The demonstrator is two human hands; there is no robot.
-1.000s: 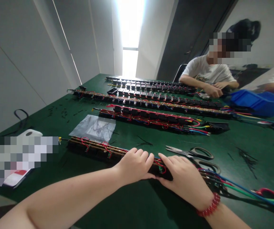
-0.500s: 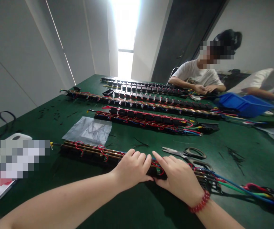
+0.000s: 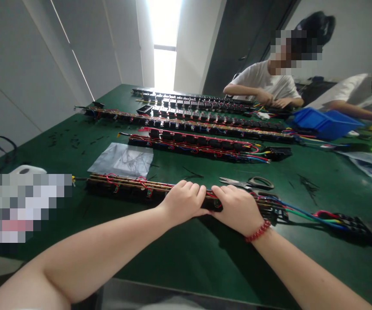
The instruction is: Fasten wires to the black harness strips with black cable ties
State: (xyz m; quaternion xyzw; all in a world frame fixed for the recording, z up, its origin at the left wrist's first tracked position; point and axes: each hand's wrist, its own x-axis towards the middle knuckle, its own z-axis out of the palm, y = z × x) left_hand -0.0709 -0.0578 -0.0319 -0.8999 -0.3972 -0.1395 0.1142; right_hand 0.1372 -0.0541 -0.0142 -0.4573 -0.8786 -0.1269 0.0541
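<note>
A long black wired strip assembly (image 3: 130, 186) lies across the green table in front of me, with brass-coloured rails, red wires and small circuit boards along it. My left hand (image 3: 184, 200) is wrapped over its middle, fingers on the far side and thumb on the near side. Close by on the right, my right hand (image 3: 236, 206) grips the same assembly, a red bead bracelet at its wrist. Blue, green and red cables (image 3: 305, 214) run from the right end to a black part (image 3: 360, 228). Just behind my right hand rest scissors (image 3: 237, 182).
Behind lie a shorter wired assembly (image 3: 189, 146) and several longer ones (image 3: 186, 122). A plastic bag (image 3: 121, 159) holds thin black strips. At back right are a blue bin (image 3: 324, 122) and two people, one with hands (image 3: 273, 100) on the table. Black scraps (image 3: 308, 183) are scattered about.
My right index finger, raised before, is now down on the assembly beside my left hand. The view has tilted downward, showing the table's near edge. Both hands stay on the assembly.
</note>
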